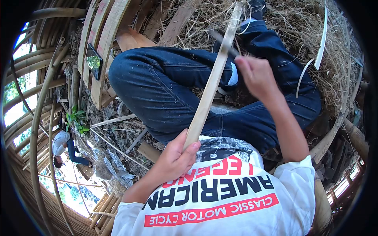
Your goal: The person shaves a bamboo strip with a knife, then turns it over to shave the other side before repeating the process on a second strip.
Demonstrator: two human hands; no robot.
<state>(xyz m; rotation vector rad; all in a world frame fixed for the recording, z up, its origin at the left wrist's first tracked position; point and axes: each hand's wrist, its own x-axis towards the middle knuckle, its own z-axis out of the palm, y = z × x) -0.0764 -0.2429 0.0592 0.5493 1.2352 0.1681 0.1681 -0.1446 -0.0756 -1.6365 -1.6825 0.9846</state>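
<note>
A long, pale bamboo strip (pixel 212 80) runs slantwise over my crossed legs, from my belly up past my foot. My left hand (pixel 179 155) is wrapped around its near end, thumb on top. My right hand (pixel 258 76) is closed on a knife, the handle hidden in the fist. The grey knife blade (pixel 217 36), smeared by motion, crosses the strip near its upper part. Thin curled shavings hang around the strip's far end, close to my shoe (pixel 258 8).
Dry shavings (pixel 291 23) cover the ground ahead, with a white strip (pixel 322 39) on the right. Wooden planks (pixel 108 35) at upper left carry a phone (pixel 93 61). Bamboo poles (pixel 43 98) form a wall on the left; another person (pixel 65 143) is beyond a plant (pixel 76 120).
</note>
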